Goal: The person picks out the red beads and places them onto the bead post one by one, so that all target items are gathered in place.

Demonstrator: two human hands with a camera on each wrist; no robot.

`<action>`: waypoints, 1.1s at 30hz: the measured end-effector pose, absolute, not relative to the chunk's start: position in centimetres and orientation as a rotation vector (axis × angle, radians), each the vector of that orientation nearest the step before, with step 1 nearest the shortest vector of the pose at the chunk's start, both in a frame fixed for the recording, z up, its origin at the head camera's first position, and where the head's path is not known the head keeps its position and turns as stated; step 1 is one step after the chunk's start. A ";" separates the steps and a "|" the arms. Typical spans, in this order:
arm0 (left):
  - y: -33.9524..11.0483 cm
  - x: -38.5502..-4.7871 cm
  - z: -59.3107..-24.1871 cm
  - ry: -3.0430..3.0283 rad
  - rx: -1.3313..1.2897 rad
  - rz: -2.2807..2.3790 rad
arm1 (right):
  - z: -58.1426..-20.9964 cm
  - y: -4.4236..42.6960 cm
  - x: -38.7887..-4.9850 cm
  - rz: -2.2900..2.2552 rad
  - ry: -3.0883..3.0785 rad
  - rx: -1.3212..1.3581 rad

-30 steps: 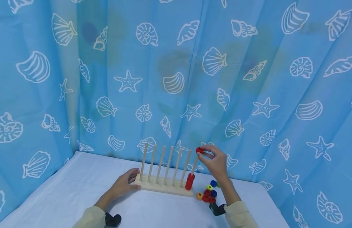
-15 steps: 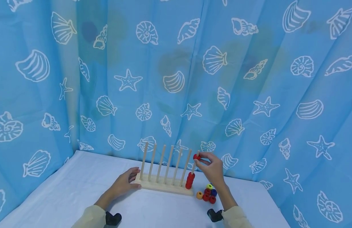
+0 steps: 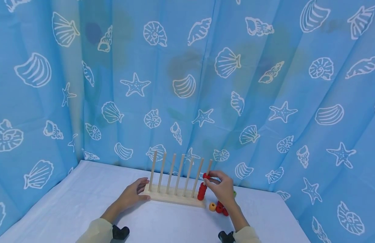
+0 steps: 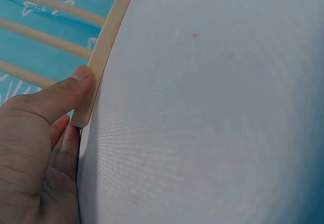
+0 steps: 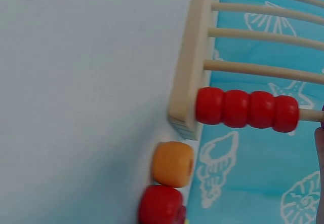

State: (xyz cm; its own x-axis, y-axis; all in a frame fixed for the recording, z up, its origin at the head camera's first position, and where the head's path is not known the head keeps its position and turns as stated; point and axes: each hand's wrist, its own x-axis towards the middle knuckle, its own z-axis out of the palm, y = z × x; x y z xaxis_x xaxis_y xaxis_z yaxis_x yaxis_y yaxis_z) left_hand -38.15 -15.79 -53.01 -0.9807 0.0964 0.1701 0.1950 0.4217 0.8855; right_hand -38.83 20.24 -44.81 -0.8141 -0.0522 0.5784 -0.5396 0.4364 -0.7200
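Note:
A wooden peg stand (image 3: 175, 199) with several upright pegs sits on the table. My left hand (image 3: 131, 195) grips the left end of its base; in the left wrist view the thumb (image 4: 76, 84) lies on the front side and fingers reach behind the end. On the rightmost peg, several red beads (image 5: 248, 107) are stacked down to the base. Above that stack, my right hand (image 3: 223, 189) pinches another red bead (image 3: 206, 176) threaded on the same peg. The peg's tip shows above this bead. In the right wrist view, most of the right hand is out of frame.
Loose beads lie right of the stand: an orange bead (image 3: 212, 207), red beads (image 3: 219, 208) and a green bead (image 3: 234, 193), partly hidden by the right hand. A white cloth (image 3: 166, 222) covers the table. A blue shell-patterned curtain (image 3: 187, 111) hangs behind.
My right hand has brought the red bead from the rightmost peg's tip down along it, nearer the stack. My left hand has stayed on the base.

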 end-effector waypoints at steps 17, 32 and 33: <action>-15.8 -38.1 -53.0 -2.557 -0.271 -1.637 | -46.6 20.1 -38.4 1.385 -2.319 0.334; -15.7 -38.0 -52.8 -2.562 -0.268 -1.615 | -46.6 19.9 -38.0 1.420 -2.333 0.283; -15.7 -38.1 -52.8 -2.562 -0.269 -1.618 | -46.7 19.9 -38.1 1.424 -2.331 0.284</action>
State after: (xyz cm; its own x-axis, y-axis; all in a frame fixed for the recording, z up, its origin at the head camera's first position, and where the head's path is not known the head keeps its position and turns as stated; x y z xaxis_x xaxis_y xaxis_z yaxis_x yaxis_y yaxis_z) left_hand -38.07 -15.70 -52.84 -0.9795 0.0954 0.1776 0.2014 0.4200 0.8849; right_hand -38.05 19.91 -46.66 -0.9024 0.0306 0.4298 -0.3685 0.4622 -0.8066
